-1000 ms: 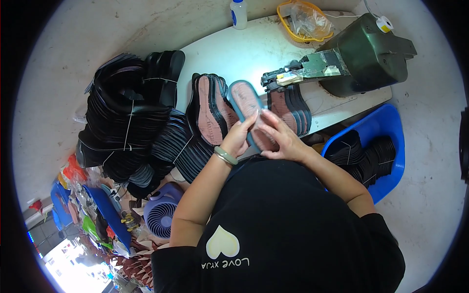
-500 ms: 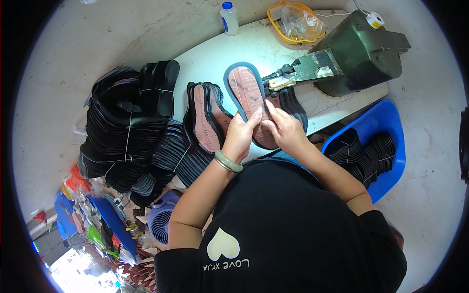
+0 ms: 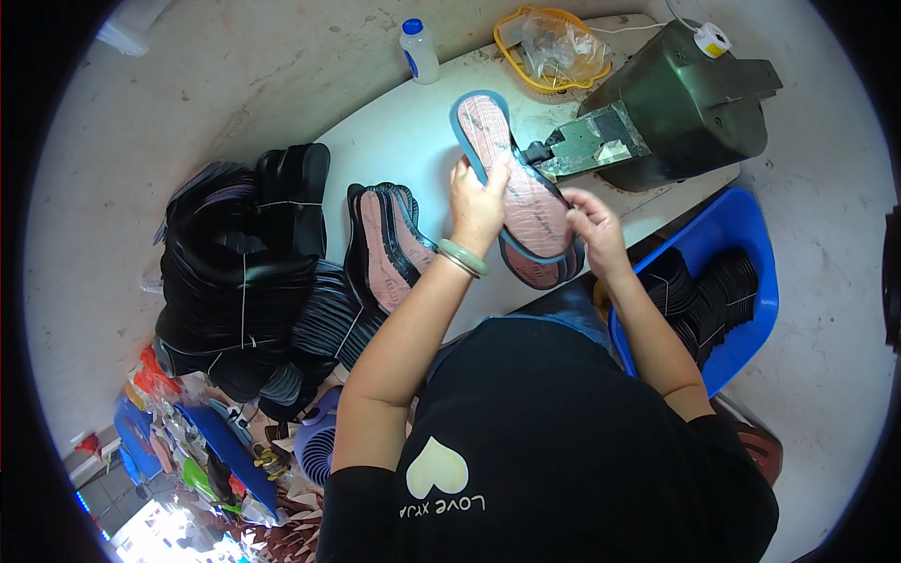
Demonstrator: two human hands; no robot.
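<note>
I hold a shoe sole (image 3: 502, 159), pink inside with a blue rim, over the white table (image 3: 394, 150). My left hand (image 3: 477, 205) grips its left edge near the middle. My right hand (image 3: 589, 223) holds its lower right end. The sole's right edge touches the metal nose (image 3: 587, 145) of a dark green machine (image 3: 690, 98). Under my hands lies a short stack of similar soles (image 3: 540, 267). Another stack of pink soles with black rims (image 3: 385, 244) rests to the left of my left wrist, which wears a pale green bangle.
Bundles of black soles tied with string (image 3: 244, 272) pile up at the table's left end. A blue tub (image 3: 727, 272) with black soles stands at my right. A white bottle with a blue cap (image 3: 418, 52) and a yellow basket (image 3: 554, 47) sit at the table's far edge.
Both hands have lifted the blue-rimmed sole off the stack and carried it forward and right, until its edge meets the machine's nose.
</note>
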